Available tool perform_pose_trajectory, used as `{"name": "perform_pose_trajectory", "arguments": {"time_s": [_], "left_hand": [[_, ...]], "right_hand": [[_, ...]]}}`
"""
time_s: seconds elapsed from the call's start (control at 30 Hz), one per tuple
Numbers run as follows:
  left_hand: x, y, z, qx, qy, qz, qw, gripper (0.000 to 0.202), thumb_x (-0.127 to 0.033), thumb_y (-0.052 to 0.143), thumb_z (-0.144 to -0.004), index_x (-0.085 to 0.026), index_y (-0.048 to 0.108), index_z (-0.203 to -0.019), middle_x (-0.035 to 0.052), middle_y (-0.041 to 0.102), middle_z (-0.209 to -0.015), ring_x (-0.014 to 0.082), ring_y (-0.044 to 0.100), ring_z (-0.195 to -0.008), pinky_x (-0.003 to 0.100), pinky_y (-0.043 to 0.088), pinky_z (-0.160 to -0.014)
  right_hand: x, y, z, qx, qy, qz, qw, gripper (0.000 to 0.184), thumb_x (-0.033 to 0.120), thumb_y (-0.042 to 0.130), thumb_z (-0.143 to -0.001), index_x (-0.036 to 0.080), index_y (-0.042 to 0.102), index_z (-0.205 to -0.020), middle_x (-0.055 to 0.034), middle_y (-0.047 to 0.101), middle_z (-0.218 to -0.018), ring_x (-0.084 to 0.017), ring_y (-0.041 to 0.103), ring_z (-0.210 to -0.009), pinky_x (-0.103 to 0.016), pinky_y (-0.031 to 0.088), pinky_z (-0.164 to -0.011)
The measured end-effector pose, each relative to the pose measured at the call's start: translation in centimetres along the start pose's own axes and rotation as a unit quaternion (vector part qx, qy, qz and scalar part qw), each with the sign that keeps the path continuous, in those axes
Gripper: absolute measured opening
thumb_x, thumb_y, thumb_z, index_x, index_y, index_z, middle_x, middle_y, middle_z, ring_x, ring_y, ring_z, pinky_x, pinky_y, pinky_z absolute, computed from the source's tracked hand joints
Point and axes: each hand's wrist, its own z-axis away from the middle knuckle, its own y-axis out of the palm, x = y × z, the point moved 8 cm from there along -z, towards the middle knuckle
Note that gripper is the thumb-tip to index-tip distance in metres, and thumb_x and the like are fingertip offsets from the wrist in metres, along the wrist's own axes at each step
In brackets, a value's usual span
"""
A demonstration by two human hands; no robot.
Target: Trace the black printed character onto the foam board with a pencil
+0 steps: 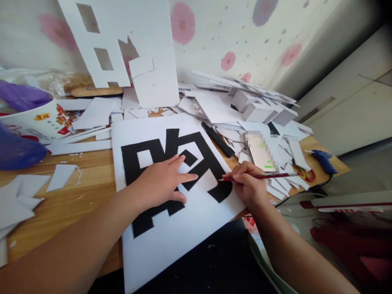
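A black cut-out character (139,220) lies flat on a white board (159,261) at the table's front. My left hand (162,179) rests on the middle of the black shape, palm down with fingers spread. My right hand (249,185) grips a red pencil (275,176), its tip touching or just over the black shape's right side, near the curved hook. Whether the tip makes contact I cannot tell.
White board scraps (211,106) are heaped behind and to the right. A cut-out white sheet (159,45) leans on the wall. A paper bucket (45,122) stands left. At right are a phone-like device (260,151), scissors (310,175) and a blue glue gun (324,161) with a cord.
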Motion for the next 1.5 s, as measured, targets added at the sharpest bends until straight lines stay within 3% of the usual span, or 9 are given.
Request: {"name": "perform_pose_trajectory", "arguments": {"time_s": [0.1, 0.2, 0.53, 1.07, 1.5], "left_hand": [[0.0, 0.0, -0.1, -0.01, 0.007, -0.006, 1.0, 0.068, -0.06, 0.066, -0.073, -0.048, 0.041, -0.136, 0.0095, 0.019, -0.157, 0.0366, 0.019, -0.142, 0.05, 0.044, -0.094], [0.0, -0.1, 0.0, -0.016, 0.007, -0.015, 1.0, 0.069, -0.061, 0.065, -0.073, -0.048, 0.041, -0.136, 0.0115, 0.02, -0.156, 0.0363, 0.019, -0.141, 0.051, 0.044, -0.094], [-0.2, -0.2, -0.1, -0.008, 0.008, -0.002, 1.0, 0.069, -0.057, 0.068, -0.073, -0.045, 0.042, -0.136, 0.0081, 0.019, -0.157, 0.0369, 0.018, -0.141, 0.048, 0.041, -0.099], [0.1, -0.1, -0.2, 0.01, -0.015, 0.017, 1.0, 0.066, -0.061, 0.065, -0.073, -0.049, 0.044, -0.134, 0.0043, 0.016, -0.158, 0.037, 0.019, -0.141, 0.049, 0.044, -0.095], [0.2, 0.1, 0.0, 0.014, -0.015, 0.021, 1.0, 0.065, -0.063, 0.063, -0.074, -0.049, 0.042, -0.134, 0.0032, 0.014, -0.158, 0.0384, 0.02, -0.141, 0.049, 0.044, -0.093]], "right_hand": [[-0.1, 1.0, 1.4, 0.055, 0.014, 0.103, 0.993, 0.014, 0.011, 0.061, -0.068, 0.022, 0.059, -0.059, 0.0032, 0.058, -0.056, -0.015, 0.055, -0.056, -0.027, 0.044, -0.054], [-0.5, 1.5, 2.7, 0.093, 0.02, 0.179, 0.979, 0.012, 0.014, 0.062, -0.074, 0.022, 0.061, -0.064, 0.0023, 0.063, -0.063, -0.015, 0.057, -0.06, -0.028, 0.042, -0.056], [-0.4, 1.9, 3.0, 0.105, 0.013, 0.211, 0.972, 0.013, 0.016, 0.061, -0.076, 0.022, 0.06, -0.065, 0.0019, 0.065, -0.067, -0.017, 0.059, -0.063, -0.029, 0.043, -0.058], [-0.3, 0.3, 2.4, -0.02, 0.004, 0.156, 0.988, 0.02, 0.011, 0.059, -0.068, 0.021, 0.053, -0.052, 0.0044, 0.054, -0.053, -0.015, 0.055, -0.058, -0.028, 0.04, -0.055], [-0.4, -1.2, 2.2, -0.097, 0.002, 0.178, 0.979, 0.018, 0.014, 0.055, -0.064, 0.021, 0.05, -0.049, 0.0036, 0.048, -0.05, -0.013, 0.047, -0.051, -0.028, 0.039, -0.052]]}}
